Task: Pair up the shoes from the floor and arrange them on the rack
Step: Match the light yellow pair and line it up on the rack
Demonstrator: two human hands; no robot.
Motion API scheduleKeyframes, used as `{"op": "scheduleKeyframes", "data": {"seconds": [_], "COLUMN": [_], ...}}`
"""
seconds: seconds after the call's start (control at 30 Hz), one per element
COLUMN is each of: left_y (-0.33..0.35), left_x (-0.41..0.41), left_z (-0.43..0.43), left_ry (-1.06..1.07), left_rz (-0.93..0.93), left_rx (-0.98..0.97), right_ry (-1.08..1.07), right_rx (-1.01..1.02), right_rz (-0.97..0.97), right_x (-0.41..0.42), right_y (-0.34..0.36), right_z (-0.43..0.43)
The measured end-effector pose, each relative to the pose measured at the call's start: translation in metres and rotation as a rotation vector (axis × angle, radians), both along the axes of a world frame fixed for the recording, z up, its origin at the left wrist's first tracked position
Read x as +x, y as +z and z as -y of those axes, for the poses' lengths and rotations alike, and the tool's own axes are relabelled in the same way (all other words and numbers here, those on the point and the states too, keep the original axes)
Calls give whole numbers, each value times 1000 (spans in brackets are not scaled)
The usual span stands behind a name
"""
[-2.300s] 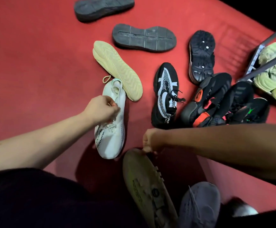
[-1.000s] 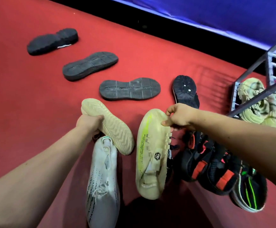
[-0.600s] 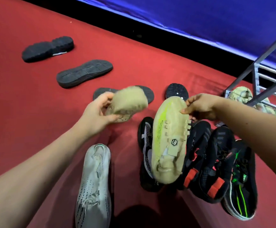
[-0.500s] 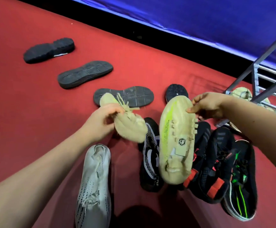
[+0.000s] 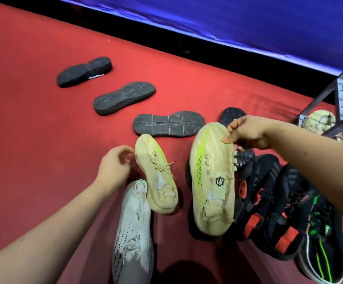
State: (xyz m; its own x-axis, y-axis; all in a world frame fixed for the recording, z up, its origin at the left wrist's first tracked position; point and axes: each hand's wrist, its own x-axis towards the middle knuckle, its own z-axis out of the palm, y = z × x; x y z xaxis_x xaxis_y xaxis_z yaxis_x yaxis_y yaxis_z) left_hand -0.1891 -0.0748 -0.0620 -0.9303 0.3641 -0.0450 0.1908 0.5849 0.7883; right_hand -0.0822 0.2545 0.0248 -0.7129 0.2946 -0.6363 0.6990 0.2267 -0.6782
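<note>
Two matching beige sneakers with lime-green stripes are in my hands. My left hand point(image 5: 115, 165) pinches the toe of the smaller-looking beige sneaker point(image 5: 156, 177), laces up, its heel over the white knit shoe point(image 5: 133, 232). My right hand point(image 5: 246, 134) grips the toe of the other beige sneaker point(image 5: 213, 181), which hangs heel-down above a row of black shoes. The metal shoe rack point(image 5: 340, 95) stands at the right edge, with pale greenish shoes point(image 5: 320, 121) on its low shelf.
On the red carpet lie three black shoes sole-up point(image 5: 84, 71), point(image 5: 124, 98), point(image 5: 169, 125), and a fourth black sole point(image 5: 233, 115) behind my right hand. Black-and-red shoes point(image 5: 256, 201), point(image 5: 285, 222) and a black-and-green shoe point(image 5: 320, 253) crowd the lower right. A blue wall runs along the back.
My left hand picked the sole-up beige sneaker off the carpet and turned it laces-up. My right hand lifted the other beige sneaker and holds it beside the first.
</note>
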Motion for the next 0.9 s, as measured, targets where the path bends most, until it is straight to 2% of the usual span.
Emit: {"op": "scheduleKeyframes", "data": {"seconds": [0.33, 0.43, 0.53, 0.77, 0.9], "left_y": [4, 7, 13, 20, 17], "left_x": [7, 15, 37, 60, 63], "left_z": [-6, -12, -25, -36, -33], "left_ry": [25, -4, -141, -271, -224], "left_rz": [176, 363, 534, 622, 642], "left_rx": [117, 201, 235, 206, 206], "right_ry": [-28, -44, -61, -94, -118], "right_rx": [-31, -48, -69, -117, -159], "right_rz": [-13, -24, -41, -133, -163], "right_x": [-9, -10, -13, -27, -32], "right_y": [0, 2, 4, 0, -3], "right_z": [15, 17, 23, 39, 50]}}
